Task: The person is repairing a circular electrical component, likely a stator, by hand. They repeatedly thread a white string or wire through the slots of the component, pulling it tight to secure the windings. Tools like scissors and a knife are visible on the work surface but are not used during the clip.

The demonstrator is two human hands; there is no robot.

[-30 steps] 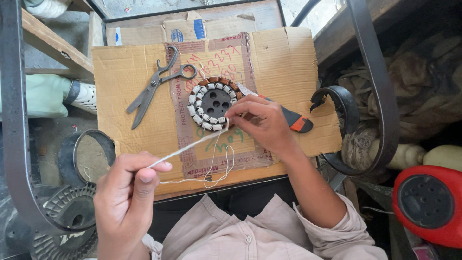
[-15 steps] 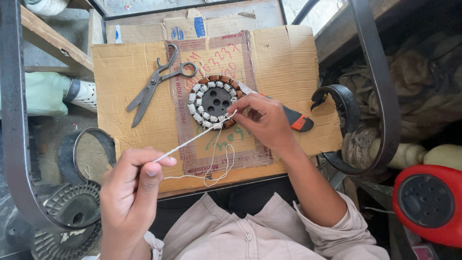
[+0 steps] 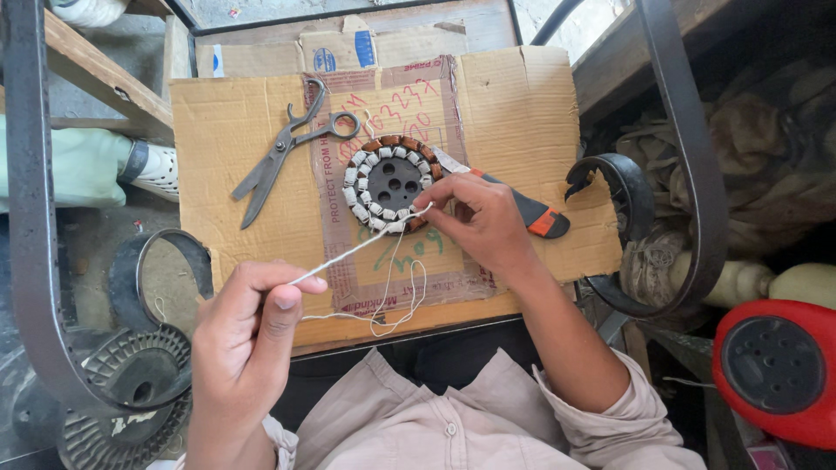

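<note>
round stator with white-wrapped coils lies on cardboard sheet on bench. white string runs taut from its lower edge. right hand pinches string at stator; left hand pinches other end, near body. scissors left of stator, orange-black knife behind right hand.

Left hand raised, fingers pinched shut; right hand reaching forward, fingers pinched.
</note>
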